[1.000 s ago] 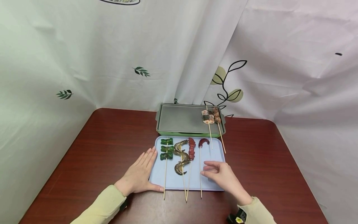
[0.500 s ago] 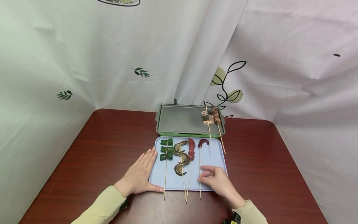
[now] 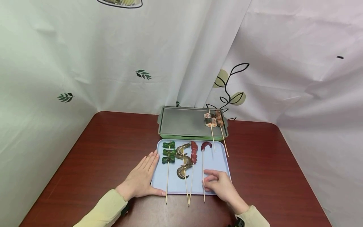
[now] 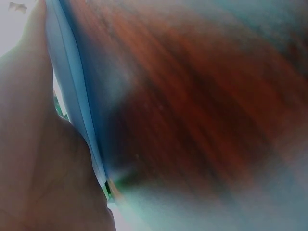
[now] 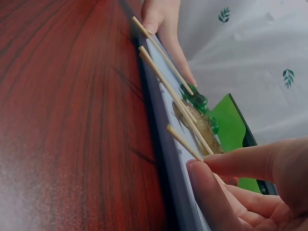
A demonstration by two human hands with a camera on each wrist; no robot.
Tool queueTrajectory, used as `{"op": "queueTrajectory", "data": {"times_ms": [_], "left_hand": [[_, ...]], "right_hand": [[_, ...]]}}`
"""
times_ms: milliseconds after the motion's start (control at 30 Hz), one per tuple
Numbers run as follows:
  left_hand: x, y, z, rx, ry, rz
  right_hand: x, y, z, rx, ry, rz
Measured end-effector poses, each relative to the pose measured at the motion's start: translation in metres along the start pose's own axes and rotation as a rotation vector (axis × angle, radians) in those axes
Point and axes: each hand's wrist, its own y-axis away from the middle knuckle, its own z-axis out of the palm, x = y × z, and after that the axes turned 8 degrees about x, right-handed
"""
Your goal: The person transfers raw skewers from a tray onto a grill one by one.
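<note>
My right hand [image 3: 222, 186] pinches the wooden stick of a skewer with one curved dark red piece [image 3: 206, 145] between thumb and forefinger, as the right wrist view also shows. The skewer lies at the right of a pale blue tray [image 3: 198, 186], its stick end past the front rim. My left hand [image 3: 141, 176] rests along the tray's left edge with straight fingers, thumb at the front corner by a green pepper skewer [image 3: 169, 152]. Between the hands lie a shrimp skewer [image 3: 182, 171] and a red meat skewer [image 3: 194, 153], their sticks crossing near the front ends.
A grey griddle [image 3: 181, 121] with a green base stands right behind the tray. At its right end lie a fish skewer [image 3: 210, 120] and a brown meatball skewer [image 3: 219, 118], their sticks reaching out over the tray. A pale curtain [image 3: 127, 47] hangs behind the red-brown table [image 3: 113, 138].
My right hand has moved left and toward the front edge, and its thumb and forefinger have come together on the stick. The left hand stays in place.
</note>
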Motion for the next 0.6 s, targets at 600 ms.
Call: {"op": "queueTrajectory", "data": {"times_ms": [600], "left_hand": [[0.0013,-0.0007,-0.0018,-0.008,0.029,-0.006]], "right_hand": [[-0.0041,0.0093,-0.0082,-0.032,-0.011,-0.019]]}}
